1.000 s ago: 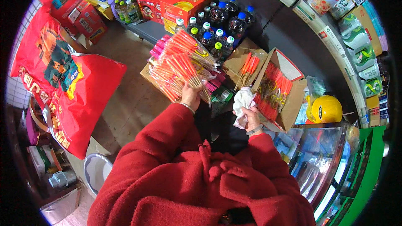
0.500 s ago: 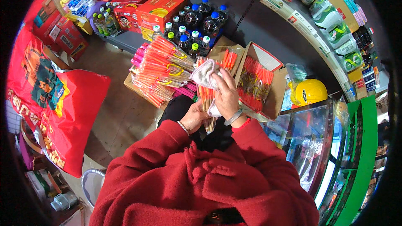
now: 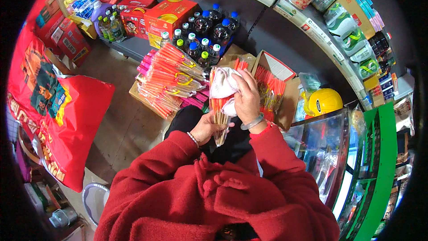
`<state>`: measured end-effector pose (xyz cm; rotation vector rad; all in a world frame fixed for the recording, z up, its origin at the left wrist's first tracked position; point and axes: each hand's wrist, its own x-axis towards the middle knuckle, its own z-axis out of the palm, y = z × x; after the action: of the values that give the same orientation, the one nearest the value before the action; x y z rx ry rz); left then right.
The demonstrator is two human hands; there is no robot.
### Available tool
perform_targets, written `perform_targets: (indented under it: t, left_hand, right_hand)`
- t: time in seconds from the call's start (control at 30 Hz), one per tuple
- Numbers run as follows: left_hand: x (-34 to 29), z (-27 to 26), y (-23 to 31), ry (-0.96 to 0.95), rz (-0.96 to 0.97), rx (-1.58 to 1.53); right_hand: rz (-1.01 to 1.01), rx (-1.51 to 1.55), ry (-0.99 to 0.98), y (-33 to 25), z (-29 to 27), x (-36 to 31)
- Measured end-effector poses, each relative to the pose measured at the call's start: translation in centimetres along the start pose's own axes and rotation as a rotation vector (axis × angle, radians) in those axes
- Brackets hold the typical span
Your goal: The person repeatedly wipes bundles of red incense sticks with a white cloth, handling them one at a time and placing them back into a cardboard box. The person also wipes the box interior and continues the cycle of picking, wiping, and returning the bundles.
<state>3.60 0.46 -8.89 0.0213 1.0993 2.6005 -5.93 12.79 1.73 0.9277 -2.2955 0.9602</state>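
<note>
The left hand [image 3: 206,128] grips the lower end of a clear-wrapped bundle of thin orange sticks [image 3: 218,107], held upright before the chest. The right hand [image 3: 246,100] presses a crumpled white cloth [image 3: 223,85] against its top. Behind it, similar orange bundles [image 3: 171,78] lie stacked beside an open cardboard box [image 3: 276,87], and dark bottles with coloured caps [image 3: 205,33] stand beyond. A large red bag [image 3: 58,107] lies left.

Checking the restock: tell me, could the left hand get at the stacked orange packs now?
Probably not yet: the left hand grips a bundle of sticks by its lower end. The orange packs lie unobstructed just ahead.
</note>
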Motion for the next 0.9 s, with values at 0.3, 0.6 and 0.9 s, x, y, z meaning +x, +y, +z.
perform_targets:
  t: [0.3,0.6,0.9]
  left_hand:
    - [0.2,-1.2,-1.6,-0.006,0.053,0.007]
    - [0.1,-0.8,-0.3,-0.029,0.026,-0.011]
    - [-0.1,-0.1,1.0,-0.011,0.051,-0.069]
  right_hand:
    - [-0.126,-0.025,-0.209,-1.2,1.8,-2.5]
    - [0.091,0.187,0.088,1.6,-0.2,-0.8]
    - [0.204,0.165,-0.060,2.3,1.2,-4.1]
